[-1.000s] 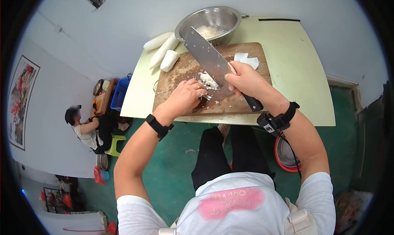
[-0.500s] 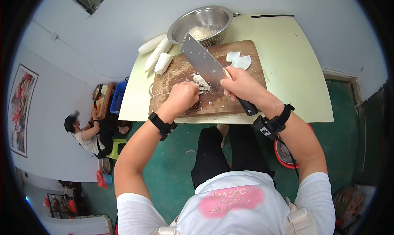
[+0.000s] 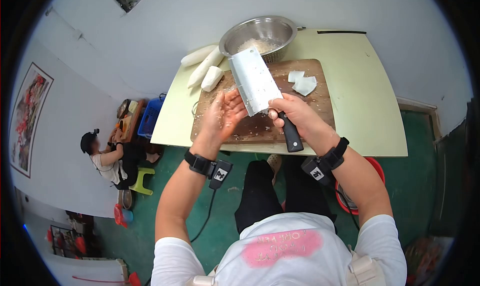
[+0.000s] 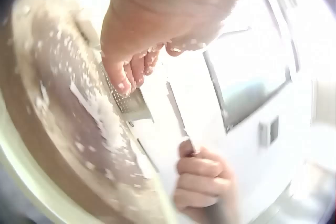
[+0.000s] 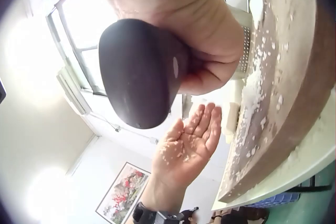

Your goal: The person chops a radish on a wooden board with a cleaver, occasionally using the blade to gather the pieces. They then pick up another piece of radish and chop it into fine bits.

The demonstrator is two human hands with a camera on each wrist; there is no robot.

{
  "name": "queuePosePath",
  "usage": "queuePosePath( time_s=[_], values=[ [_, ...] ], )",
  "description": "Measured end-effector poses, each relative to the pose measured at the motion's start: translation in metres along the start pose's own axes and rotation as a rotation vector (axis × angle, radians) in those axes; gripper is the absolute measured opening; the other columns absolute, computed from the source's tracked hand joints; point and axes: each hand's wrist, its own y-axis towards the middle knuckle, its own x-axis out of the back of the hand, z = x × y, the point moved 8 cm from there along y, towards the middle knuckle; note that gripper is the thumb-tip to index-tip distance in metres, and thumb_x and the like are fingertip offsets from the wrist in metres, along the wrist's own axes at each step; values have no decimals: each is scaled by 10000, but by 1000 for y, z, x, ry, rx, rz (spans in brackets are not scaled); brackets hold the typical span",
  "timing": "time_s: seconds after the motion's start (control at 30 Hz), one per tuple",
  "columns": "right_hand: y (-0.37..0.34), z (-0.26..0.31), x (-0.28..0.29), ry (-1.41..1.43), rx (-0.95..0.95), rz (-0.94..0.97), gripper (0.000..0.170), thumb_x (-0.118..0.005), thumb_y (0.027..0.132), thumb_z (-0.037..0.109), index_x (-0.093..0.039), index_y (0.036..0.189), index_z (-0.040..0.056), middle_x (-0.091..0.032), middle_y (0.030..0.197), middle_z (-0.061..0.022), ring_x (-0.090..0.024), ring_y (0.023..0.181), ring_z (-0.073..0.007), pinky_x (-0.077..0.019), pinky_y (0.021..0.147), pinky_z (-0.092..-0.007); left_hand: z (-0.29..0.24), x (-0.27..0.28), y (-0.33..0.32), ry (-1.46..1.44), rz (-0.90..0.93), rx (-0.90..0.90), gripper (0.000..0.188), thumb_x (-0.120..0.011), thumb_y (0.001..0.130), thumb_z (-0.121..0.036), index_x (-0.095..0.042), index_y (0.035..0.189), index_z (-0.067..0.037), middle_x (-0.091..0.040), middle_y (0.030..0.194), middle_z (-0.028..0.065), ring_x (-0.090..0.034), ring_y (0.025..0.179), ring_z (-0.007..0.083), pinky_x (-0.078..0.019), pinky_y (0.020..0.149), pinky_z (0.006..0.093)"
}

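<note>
My right hand (image 3: 298, 117) grips the black handle of a cleaver (image 3: 255, 79), whose broad blade is raised and tilted over the wooden cutting board (image 3: 320, 108). Left of the blade, my left hand (image 3: 225, 115) is held with its palm turned up and fingers extended. White crumbs cling to that palm in the right wrist view, where the cleaver's thick butt (image 5: 139, 74) fills the foreground. Finely chopped white bits (image 5: 252, 98) lie scattered over the board. Two flat white slices (image 3: 305, 85) rest at the board's far right.
A perforated steel colander (image 3: 232, 41) with white shreds inside stands behind the board. Several peeled white radishes (image 3: 205, 67) lie at the back left. The pale green table (image 3: 372, 111) meets the wall. On the left, another person (image 3: 107, 158) sits by a blue basket (image 3: 151, 117).
The left hand has lifted off the chopped bits and turned palm up, its fingers extended. The cleaver has been turned, its flat face now tilted up and its handle pointing more toward my body.
</note>
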Motion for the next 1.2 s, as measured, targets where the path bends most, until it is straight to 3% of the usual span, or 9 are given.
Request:
queuePosePath(
  time_s=[0.13,0.27,0.33,0.53,0.77,0.97,1.1,1.2],
  values=[
    [6,-16,-6,118,-67,-25,96,-545,892,140,-501,957,85,-559,711,8,-501,495,-55,-416,419,-227,6,-13,-1,-319,50,0,501,-214,1055,-354,-377,1329,32,-547,1263,187,-530,1205,295,-414,1054,460],
    [5,-21,-7,98,-83,-42,105,-551,892,140,-505,968,84,-560,712,1,-505,501,-57,-421,425,-231,8,-4,-1,-345,-40,-1,437,-261,1055,-309,-433,1260,37,-560,1230,189,-547,1177,295,-430,1043,459],
    [4,-22,-9,72,-82,-53,104,-551,890,141,-507,965,85,-560,712,0,-505,500,-59,-419,423,-233,13,9,-1,-250,-133,33,348,-325,1047,-235,-479,1192,41,-578,1185,195,-579,1123,288,-473,1006,442],
    [6,-29,-4,-23,-102,-61,90,-554,880,140,-515,942,88,-559,709,0,-506,496,-68,-411,418,-234,21,20,-3,-184,-179,107,238,-428,1011,-128,-515,1146,47,-596,1151,184,-611,1064,270,-525,950,412],
    [7,-31,-2,-76,-97,-49,70,-546,888,150,-523,920,93,-561,702,0,-502,487,-76,-400,421,-237,24,21,-3,-53,-193,171,211,-455,998,-119,-530,1117,39,-591,1172,181,-602,1086,275,-524,946,436],
    [1,-17,13,-75,-56,-124,73,-547,898,145,-501,919,92,-553,696,14,-495,483,-54,-408,413,-215,25,50,15,-11,-206,184,192,-540,957,-114,-536,1091,23,-606,1012,149,-627,908,246,-562,814,369],
    [-4,-10,36,-73,-19,-178,76,-541,904,150,-498,936,96,-547,694,18,-488,490,-48,-401,420,-213,1,48,28,248,-191,90,168,-564,948,-134,-548,1045,2,-585,907,103,-616,817,205,-560,732,330],
    [-8,-7,44,-52,7,-190,72,-530,902,130,-500,936,73,-553,685,-5,-491,477,-67,-404,422,-214,-18,36,35,1013,-221,-47,198,-528,953,-137,-620,1038,17,-652,886,104,-632,796,202,-529,748,309]
  ],
)
